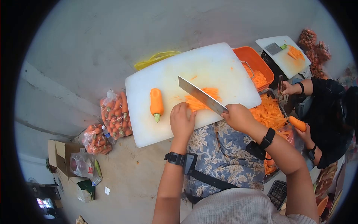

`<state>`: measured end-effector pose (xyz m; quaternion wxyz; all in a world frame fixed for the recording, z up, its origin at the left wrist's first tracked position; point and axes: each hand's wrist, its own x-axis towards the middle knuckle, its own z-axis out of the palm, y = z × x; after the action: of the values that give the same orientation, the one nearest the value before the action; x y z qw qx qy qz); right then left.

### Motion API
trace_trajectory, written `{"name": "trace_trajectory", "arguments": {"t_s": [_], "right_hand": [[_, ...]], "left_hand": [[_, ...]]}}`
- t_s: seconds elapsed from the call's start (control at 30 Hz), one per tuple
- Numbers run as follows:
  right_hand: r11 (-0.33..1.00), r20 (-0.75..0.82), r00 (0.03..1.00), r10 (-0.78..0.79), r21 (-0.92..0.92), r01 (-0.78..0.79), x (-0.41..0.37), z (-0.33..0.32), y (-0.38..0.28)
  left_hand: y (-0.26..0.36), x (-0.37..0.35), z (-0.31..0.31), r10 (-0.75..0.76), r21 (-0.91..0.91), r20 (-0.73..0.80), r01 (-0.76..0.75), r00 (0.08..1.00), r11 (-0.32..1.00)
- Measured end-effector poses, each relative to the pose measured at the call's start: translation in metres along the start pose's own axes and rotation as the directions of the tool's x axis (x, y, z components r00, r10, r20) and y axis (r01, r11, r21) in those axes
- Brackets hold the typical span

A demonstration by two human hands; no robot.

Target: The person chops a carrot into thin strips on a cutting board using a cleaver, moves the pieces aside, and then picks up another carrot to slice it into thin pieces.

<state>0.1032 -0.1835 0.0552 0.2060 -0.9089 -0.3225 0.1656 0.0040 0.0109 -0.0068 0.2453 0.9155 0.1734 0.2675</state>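
Observation:
My right hand (pixel 238 117) is wrapped round the handle of a cleaver (pixel 203 95), whose blade lies across a pile of orange carrot strips (pixel 209 98) on the white cutting board (pixel 227 63). At the left end of the strips, my left hand (pixel 181 121) touches the pile with its fingertips; its thumb stands apart from the curled fingers. A thick piece of carrot (pixel 156 102) with a green stem end rests on the board, left of my left hand.
Bagged carrots (pixel 116 115) stand left of the board. Behind its right end is an orange basin (pixel 255 61). At the right, a person holds a carrot (pixel 297 123) and a tool (pixel 280 83) over a crate of orange strips (pixel 268 112). Another board (pixel 276 41) lies beyond.

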Motion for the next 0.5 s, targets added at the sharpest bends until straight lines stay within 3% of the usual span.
{"name": "trace_trajectory", "arguments": {"t_s": [0.1,0.5], "right_hand": [[1.0,-0.006,1.0,0.007,-0.001,-0.007,-0.0025,-0.0005,-0.0011],[0.996,0.027,0.998,0.062,0.064,-0.064,-0.0028,-0.0023,0.0036]], "left_hand": [[-0.0034,0.0055,-0.0089,0.054,0.053,0.084,-0.059,0.995,0.997],[-0.0042,-0.0018,-0.0045,0.171,-0.065,0.102,-0.165,0.98,0.984]]}}
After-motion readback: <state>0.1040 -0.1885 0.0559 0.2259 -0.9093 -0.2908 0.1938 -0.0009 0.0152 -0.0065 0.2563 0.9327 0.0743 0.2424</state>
